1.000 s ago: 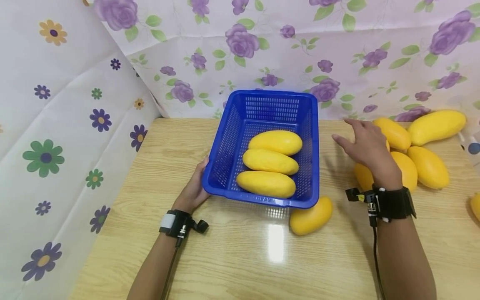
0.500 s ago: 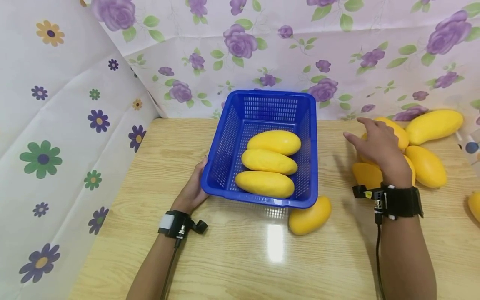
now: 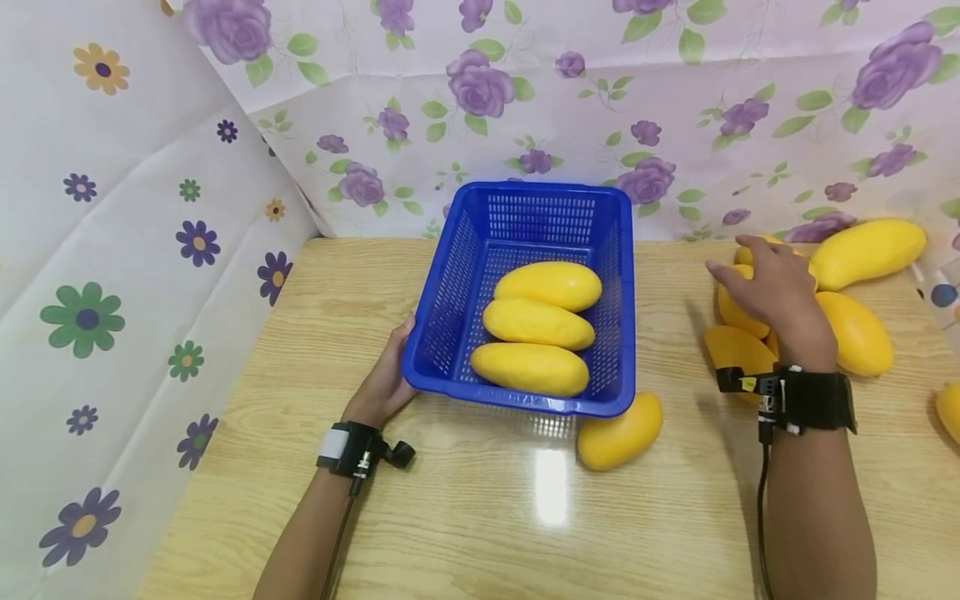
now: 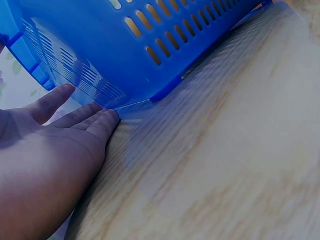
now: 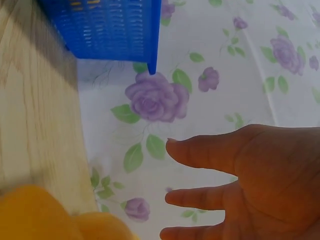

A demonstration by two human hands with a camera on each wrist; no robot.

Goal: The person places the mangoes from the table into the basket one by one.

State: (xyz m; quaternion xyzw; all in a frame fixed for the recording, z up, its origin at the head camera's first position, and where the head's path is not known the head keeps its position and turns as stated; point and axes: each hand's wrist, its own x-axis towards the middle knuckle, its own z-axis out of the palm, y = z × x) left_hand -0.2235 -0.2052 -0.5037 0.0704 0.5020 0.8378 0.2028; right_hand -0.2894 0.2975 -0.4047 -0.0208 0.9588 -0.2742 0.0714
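Left hand [image 3: 386,377] fingers lying straight against the blue basket [image 3: 480,250]; right hand [image 3: 772,292] fingers hovering spread above a mango [image 3: 738,312].

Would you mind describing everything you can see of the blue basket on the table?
The blue basket is a rectangular plastic crate with slotted walls and floor and a solid rolled rim. It stands upright on the wooden table, near the flowered backdrop. Three yellow mangoes lie side by side inside it. The left hand rests open against its near left corner, and a loose mango lies at its near right corner.
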